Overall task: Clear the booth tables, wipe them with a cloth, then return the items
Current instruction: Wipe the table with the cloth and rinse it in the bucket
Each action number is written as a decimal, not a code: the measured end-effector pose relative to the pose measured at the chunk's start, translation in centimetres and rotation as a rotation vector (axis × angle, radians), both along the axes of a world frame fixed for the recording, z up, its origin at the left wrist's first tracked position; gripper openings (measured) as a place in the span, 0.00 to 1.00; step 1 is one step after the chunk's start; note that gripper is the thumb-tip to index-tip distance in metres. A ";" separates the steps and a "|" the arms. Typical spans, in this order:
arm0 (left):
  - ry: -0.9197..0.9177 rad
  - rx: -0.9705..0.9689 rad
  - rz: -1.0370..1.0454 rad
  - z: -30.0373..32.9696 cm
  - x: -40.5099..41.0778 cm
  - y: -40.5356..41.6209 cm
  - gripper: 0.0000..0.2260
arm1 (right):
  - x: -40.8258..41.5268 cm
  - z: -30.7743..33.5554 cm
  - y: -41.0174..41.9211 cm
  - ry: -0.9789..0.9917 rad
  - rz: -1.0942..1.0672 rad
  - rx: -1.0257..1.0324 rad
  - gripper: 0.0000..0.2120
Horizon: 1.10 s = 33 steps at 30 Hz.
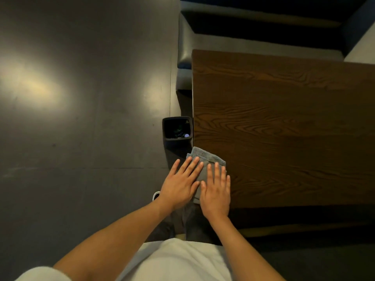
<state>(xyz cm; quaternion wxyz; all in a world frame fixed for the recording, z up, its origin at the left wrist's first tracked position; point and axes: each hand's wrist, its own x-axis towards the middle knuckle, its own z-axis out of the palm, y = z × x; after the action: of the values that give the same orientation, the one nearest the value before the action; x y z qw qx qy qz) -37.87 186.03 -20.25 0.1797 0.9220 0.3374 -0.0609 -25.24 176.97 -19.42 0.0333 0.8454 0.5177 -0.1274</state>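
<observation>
Bin (177,128) (scraps inside) beside table (284,128)

Dark glossy floor (81,118) (two light glares), padded booth seat (185,47).

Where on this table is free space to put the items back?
Nearly all the wooden table is bare, from the bench side to its near edge. Only the near-left corner is occupied: cloth under left hand and right hand.

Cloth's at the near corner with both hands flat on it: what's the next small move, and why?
Probably push the cloth forward along the table. Left hand and right hand already press it at the corner, and bare wood lies ahead.
</observation>
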 end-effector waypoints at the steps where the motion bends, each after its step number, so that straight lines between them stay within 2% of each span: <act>1: -0.005 -0.005 0.004 0.1 0.2 0.6 0.27 | 0.1 0.1 0.5 0.006 -0.010 0.001 0.30; 18: 0.016 -0.057 0.093 0.6 7.4 15.0 0.29 | 7.0 -0.7 16.3 0.062 0.026 0.101 0.29; 33: -0.140 -0.081 0.111 -1.3 12.3 30.0 0.29 | 11.9 -1.1 31.4 0.053 0.028 0.151 0.30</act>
<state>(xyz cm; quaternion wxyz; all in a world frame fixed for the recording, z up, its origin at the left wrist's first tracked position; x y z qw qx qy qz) -25.62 216.07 -21.60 0.2431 0.8959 0.3720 0.0002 -13.34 208.38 -20.49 -0.0425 0.8345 0.5384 -0.1096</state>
